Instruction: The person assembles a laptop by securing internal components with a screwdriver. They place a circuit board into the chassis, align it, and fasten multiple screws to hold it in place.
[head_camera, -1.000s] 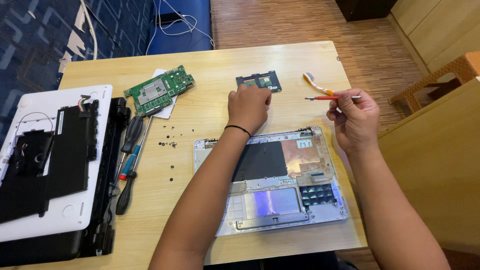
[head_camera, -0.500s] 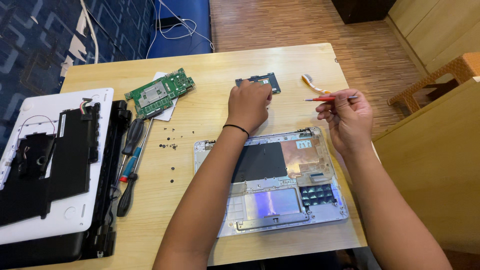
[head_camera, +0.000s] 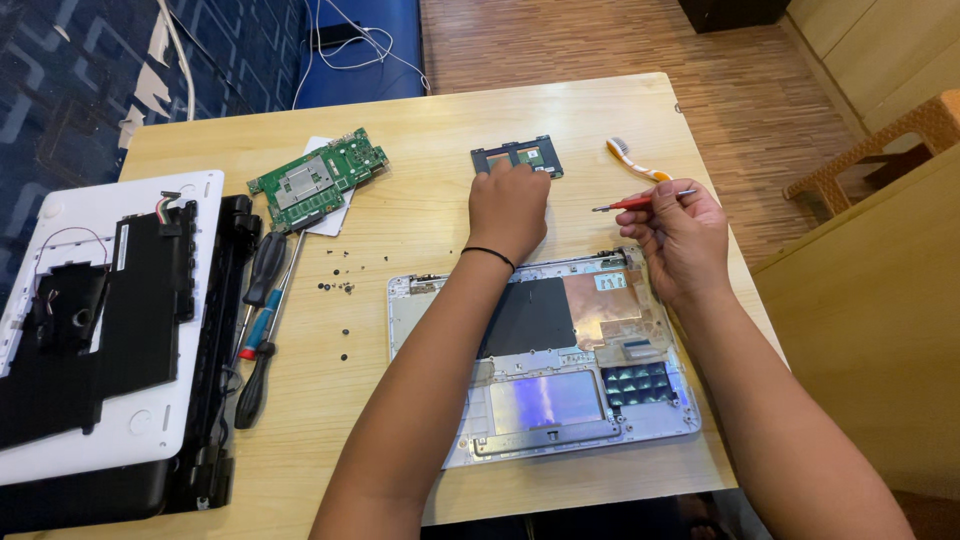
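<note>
From the head view, our left hand (head_camera: 508, 205) lies flat, fingers spread on the near edge of the small dark board (head_camera: 517, 157) at the far middle of the table (head_camera: 420, 110). Our right hand (head_camera: 672, 232) pinches a red screwdriver (head_camera: 640, 202), tip pointing left, just right of the board. The open laptop base (head_camera: 545, 360) sits near us. We judge it best to press the board steady and bring the tip in slowly, clear of the toothbrush (head_camera: 633, 160)

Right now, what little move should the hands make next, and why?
Probably the left hand lets go of the small dark board it touches, since that board already lies flat on the table. The right hand holds a red screwdriver above the opened laptop base.
</note>
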